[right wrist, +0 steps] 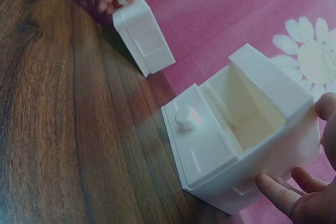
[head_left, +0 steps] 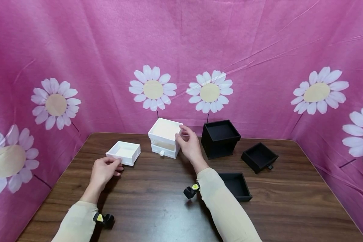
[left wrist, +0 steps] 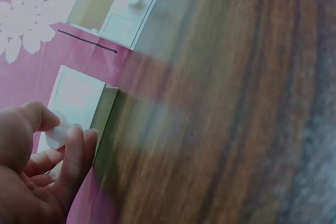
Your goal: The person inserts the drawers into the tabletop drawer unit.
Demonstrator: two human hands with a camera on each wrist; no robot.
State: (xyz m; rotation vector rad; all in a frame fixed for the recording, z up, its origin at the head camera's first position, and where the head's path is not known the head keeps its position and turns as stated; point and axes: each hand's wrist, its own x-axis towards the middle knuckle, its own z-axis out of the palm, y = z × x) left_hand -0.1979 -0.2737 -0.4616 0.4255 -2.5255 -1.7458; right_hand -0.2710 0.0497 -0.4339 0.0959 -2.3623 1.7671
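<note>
My left hand (head_left: 104, 171) pinches the round white knob (left wrist: 55, 137) of a small white drawer (head_left: 128, 160), which is at the left of the table. Right of it stands a white mini cabinet (head_left: 164, 129), its upper slot (right wrist: 252, 116) vacant and its lower drawer (right wrist: 202, 142) pushed in, knob (right wrist: 185, 119) facing front. My right hand (head_left: 190, 144) grips the cabinet's right side, thumb near the front corner and fingers on the top edge and side wall. Part of the right hand is cut off in the right wrist view.
A black mini cabinet (head_left: 207, 141) with an open front stands right of the white one. One black drawer (head_left: 252, 164) lies at its right, another black drawer (head_left: 245, 198) nearer, partly behind the right sleeve. A pink flowered cloth (head_left: 181, 40) hangs behind the wooden table (head_left: 157, 201).
</note>
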